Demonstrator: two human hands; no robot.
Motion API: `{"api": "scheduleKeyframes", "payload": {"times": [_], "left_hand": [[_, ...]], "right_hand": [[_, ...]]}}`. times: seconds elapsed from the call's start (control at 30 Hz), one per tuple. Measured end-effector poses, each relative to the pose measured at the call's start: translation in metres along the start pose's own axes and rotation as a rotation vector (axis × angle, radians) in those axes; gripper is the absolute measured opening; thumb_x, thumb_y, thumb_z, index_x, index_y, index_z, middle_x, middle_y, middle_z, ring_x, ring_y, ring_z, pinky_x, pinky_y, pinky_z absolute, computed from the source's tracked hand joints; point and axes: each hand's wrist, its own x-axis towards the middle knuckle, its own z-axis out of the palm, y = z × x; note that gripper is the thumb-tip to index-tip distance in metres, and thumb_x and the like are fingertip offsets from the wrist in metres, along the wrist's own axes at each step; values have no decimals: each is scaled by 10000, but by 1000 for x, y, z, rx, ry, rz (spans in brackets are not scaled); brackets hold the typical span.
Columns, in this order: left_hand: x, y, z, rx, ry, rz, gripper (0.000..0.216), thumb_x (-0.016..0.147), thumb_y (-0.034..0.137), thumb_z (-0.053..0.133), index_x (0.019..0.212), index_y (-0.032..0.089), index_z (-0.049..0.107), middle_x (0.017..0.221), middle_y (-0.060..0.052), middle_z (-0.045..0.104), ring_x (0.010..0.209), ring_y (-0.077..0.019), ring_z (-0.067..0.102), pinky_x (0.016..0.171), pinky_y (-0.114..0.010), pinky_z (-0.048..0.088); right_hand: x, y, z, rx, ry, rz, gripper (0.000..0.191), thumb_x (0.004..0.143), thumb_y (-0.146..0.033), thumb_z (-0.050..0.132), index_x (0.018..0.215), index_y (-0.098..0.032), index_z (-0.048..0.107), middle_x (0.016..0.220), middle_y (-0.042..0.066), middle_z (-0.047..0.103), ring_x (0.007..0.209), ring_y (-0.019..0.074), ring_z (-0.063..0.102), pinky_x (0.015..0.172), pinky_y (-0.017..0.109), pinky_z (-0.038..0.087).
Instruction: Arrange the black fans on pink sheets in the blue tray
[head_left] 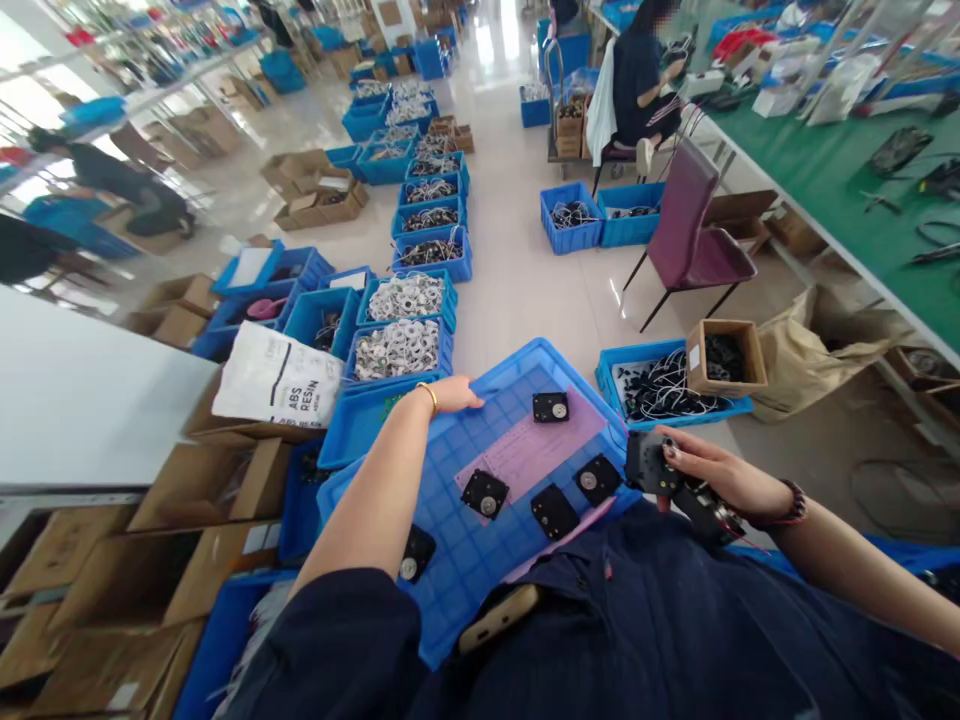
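Nearest, a phone [499, 618] lies on the lap at the near edge of the blue tray [465, 560]. Five black fan parts [484, 493] lie in the tray around a pink sheet [525, 450]. Left hand [454, 394], fingers together, rests flat on the tray's far edge. Right hand [709, 470] clasps more fan parts [651, 465] off the tray's right corner. A white bag [277, 380] reads "ABS RESIN". Open floor [525, 270] lies beyond.

Glossy pale floor [517, 270] catching bright daylight, rows of blue bins [427, 215] down the aisle, cardboard boxes [315, 190] at left, purple chair [694, 235] beside a long green table [862, 190], shelves [150, 60] far left, white table [75, 400]
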Motion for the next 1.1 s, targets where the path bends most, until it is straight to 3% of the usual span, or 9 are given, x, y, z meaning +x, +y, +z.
{"api": "scheduleKeyframes", "payload": {"times": [0.17, 0.37, 0.57, 0.73, 0.93, 1.1], "left_hand": [[86, 6, -68, -49, -61, 49, 385, 588, 344, 633, 913, 165, 736, 893, -44, 766, 884, -263, 691, 757, -289, 548], [206, 24, -176, -261, -118, 34, 370, 495, 437, 690, 783, 205, 717, 765, -42, 752, 886, -330, 701, 810, -374, 570], [296, 74, -272, -387, -161, -18, 501, 440, 481, 799, 830, 179, 710, 757, -68, 752, 866, -356, 711, 824, -420, 577], [394, 108, -348, -430, -157, -29, 648, 377, 519, 851, 893, 154, 713, 704, -79, 741, 829, -365, 719, 780, -428, 589], [535, 172, -464, -396, -261, 56, 718, 378, 528, 863, 972, 158, 709, 742, -66, 757, 887, -364, 717, 817, -428, 584], [634, 247, -552, -265, -332, 131, 640, 417, 438, 820, 976, 149, 701, 795, -70, 766, 912, -358, 711, 851, -419, 576]], "right_hand": [[59, -14, -58, 161, 291, -39, 785, 783, -708, 660, 1346, -189, 487, 726, 58, 685, 597, 221, 668, 462, 258, 445], [167, -60, -142, 286, 354, -100, 801, 735, -732, 677, 1312, -195, 533, 701, 33, 659, 551, 174, 616, 452, 233, 401], [277, -142, -226, 248, 224, -198, 639, 708, -677, 763, 1069, -160, 657, 832, 22, 622, 737, 144, 601, 699, 262, 484], [371, -206, -295, 184, 181, -188, 572, 699, -646, 786, 956, -147, 672, 812, 11, 592, 768, 135, 547, 709, 242, 441], [480, -269, -367, 245, 283, -180, 621, 659, -688, 790, 926, -148, 637, 829, 6, 585, 752, 130, 539, 731, 255, 416], [540, -323, -409, 207, 451, -224, 620, 702, -725, 714, 913, -149, 622, 815, 11, 539, 770, 163, 511, 737, 291, 403]]}}
